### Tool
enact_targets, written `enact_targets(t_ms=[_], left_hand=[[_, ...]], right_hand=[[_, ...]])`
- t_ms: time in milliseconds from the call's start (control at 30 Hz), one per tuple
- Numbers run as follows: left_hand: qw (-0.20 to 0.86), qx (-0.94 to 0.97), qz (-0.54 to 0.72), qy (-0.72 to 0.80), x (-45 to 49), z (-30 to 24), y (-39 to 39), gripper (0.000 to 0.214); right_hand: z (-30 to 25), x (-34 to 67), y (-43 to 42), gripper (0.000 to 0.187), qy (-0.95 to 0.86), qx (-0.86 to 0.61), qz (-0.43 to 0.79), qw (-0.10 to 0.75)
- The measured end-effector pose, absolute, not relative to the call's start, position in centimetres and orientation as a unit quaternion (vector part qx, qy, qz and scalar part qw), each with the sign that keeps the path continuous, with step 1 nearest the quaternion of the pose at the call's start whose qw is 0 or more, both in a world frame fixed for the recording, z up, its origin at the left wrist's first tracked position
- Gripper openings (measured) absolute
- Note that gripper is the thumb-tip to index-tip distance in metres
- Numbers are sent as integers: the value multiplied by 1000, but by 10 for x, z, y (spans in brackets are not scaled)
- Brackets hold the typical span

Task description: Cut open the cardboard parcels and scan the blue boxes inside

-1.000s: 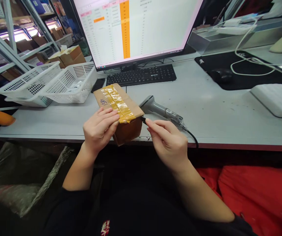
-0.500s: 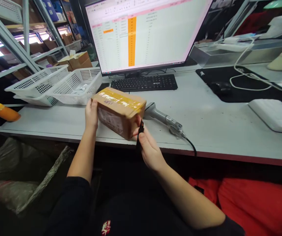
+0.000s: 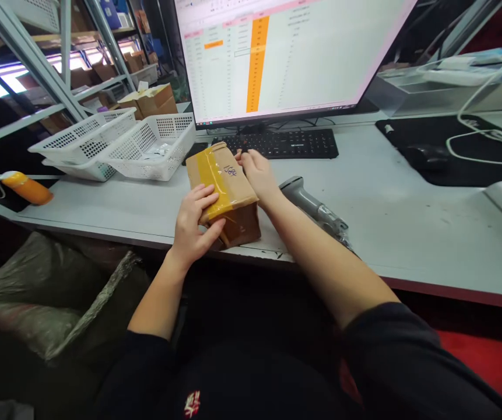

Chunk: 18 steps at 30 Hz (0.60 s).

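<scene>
A cardboard box (image 3: pixel 242 185) with yellow tape along its top and handwritten marks rests near the desk's front edge, turned at an angle. My left hand (image 3: pixel 193 223) grips its near left corner, fingers over the taped top and thumb against the end face. At the far right side of the box is my right hand (image 3: pixel 258 173), fingers closed around a black utility knife (image 3: pixel 245 149). Only a small dark part of the knife shows; its blade cannot be made out. Right of the box, a grey barcode scanner (image 3: pixel 309 198) lies partly behind my right forearm.
Behind the box are a black keyboard (image 3: pixel 294 144) and a monitor (image 3: pixel 320 58) showing a spreadsheet. White perforated baskets (image 3: pixel 154 166) stand to the left, near an orange bottle (image 3: pixel 30 188). At right lies a black mat (image 3: pixel 408 137) with a mouse and white cable.
The box has been turned so its end faces me. My left hand moved onto its near corner; my right hand went from the near end to the far right side with the knife.
</scene>
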<state>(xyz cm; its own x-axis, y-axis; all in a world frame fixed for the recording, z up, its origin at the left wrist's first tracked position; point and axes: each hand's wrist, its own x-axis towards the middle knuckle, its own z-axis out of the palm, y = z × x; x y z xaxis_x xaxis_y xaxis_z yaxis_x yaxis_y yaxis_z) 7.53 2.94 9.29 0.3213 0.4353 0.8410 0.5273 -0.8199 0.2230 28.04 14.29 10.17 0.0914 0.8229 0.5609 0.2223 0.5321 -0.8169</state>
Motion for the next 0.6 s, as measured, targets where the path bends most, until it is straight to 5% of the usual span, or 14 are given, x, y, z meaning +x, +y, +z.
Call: enact_targets(t_ms=[167,300,600], left_hand=[[-6,-822,-501,-271,95,103,27,37],[-58,-832,-487,-257,97,105,30,38],[38,-834,-472,-284,103,100,28,38]], right_hand=[[127,329,26,35,-635,-424,74,642],[115,329,-58,43,-703,-441,-57,555],[89,297,-54,36,-712,-482,-156,486]])
